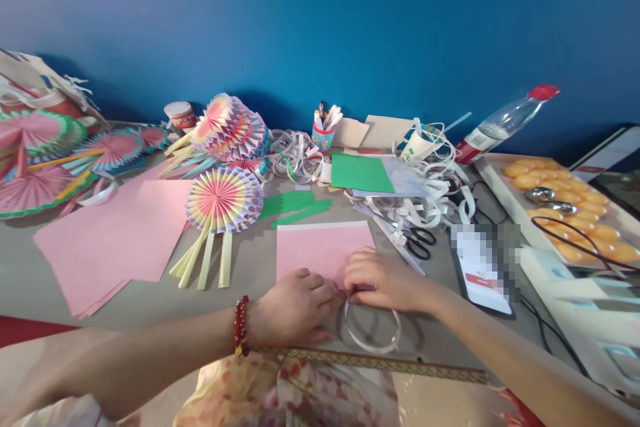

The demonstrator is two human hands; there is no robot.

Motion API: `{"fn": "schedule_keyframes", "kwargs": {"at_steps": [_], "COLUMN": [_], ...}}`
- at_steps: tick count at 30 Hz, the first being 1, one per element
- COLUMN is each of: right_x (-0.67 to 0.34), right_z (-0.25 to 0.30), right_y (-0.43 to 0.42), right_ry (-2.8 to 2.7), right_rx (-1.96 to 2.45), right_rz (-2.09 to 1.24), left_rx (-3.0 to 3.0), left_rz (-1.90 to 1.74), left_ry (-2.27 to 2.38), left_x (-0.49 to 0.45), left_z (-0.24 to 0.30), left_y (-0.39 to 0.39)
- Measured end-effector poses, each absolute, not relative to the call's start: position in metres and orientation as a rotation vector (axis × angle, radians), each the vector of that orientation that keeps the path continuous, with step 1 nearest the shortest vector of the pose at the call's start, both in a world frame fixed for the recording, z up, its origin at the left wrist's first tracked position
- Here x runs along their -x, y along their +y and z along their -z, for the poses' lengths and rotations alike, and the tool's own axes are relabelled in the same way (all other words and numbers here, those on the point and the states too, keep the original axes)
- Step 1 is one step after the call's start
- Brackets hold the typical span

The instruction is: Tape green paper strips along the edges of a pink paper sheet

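Note:
A sheet of pink paper [320, 247] lies flat in front of me, with a white strip along its far edge. My left hand [300, 307] rests over the sheet's near edge, fingers lying on the paper and thumb apart. My right hand [383, 280] is closed at the same edge, its curled fingertips meeting those of the left. A thin white ring, apparently a roll of tape [373, 349], hangs below the right fingers at the paper's edge. The fingertips hide exactly where the tape meets the paper.
Pink sheets [120, 240] and a folded paper rosette [225, 200] lie left. Green paper [363, 172], tangled white strips [435, 207] and scissors [421, 242] are beyond. A phone [483, 280], bottle [505, 123] and box of orange balls [575, 193] stand right. A patterned strip [380, 363] edges the table.

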State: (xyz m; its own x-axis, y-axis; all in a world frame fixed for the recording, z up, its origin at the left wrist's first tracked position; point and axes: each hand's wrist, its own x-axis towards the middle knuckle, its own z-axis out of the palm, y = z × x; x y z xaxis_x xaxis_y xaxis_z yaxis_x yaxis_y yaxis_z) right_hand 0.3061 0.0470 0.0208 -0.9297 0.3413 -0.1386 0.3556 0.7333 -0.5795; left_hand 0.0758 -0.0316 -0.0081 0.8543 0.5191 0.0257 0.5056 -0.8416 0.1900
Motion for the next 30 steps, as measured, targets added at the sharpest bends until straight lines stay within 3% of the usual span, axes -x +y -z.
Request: {"fn": "schedule_keyframes", "kwargs": {"at_steps": [12, 30], "right_x": [-0.306, -0.323], "right_z": [-0.022, -0.035], "right_y": [0.041, 0.020], "right_ry": [2.882, 2.806], "right_rx": [-0.604, -0.965], "right_rz": [0.808, 1.002], "left_rx": [-2.848, -2.840], "left_rz": [-0.082, -0.147], "left_ry": [0.816, 0.812], "left_x": [-0.078, -0.075], "left_z": [0.006, 0.011], "left_y": [-0.032, -0.033]}}
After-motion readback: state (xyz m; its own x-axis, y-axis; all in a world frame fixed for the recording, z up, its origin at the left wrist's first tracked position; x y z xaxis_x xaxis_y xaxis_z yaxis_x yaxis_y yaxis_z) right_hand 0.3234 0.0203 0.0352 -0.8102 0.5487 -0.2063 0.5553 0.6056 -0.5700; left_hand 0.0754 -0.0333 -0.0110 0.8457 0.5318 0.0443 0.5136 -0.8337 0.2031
